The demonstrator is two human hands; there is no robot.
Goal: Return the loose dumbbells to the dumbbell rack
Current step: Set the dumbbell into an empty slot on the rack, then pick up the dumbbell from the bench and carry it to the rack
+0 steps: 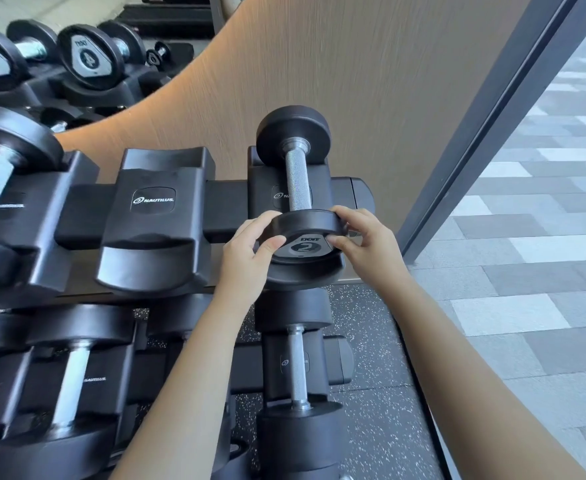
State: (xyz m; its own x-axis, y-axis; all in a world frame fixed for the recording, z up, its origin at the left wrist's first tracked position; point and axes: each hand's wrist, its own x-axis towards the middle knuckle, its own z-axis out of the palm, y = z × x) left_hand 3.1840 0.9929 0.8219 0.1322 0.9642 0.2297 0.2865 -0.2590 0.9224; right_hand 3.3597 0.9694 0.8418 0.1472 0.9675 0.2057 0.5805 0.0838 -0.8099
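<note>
As it lies in the black dumbbell rack's end cradle, small black round-headed dumbbell with knurled steel handle, near head grasped between my left hand and right hand.

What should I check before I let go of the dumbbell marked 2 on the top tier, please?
1. Grip: left hand and right hand both hold the near head of the dumbbell: ok.
2. Handle lined up along the rightmost cradle: ok.
3. Far head resting at the cradle's back: ok.
4. Near head settled into the front cup: cannot tell, the head hides the contact.
5. Fingertips clear of the cup lip: probably not ok, thumb and fingers lie on the head's face just above it.
6. Empty cradle to the left free for another: ok.
</note>
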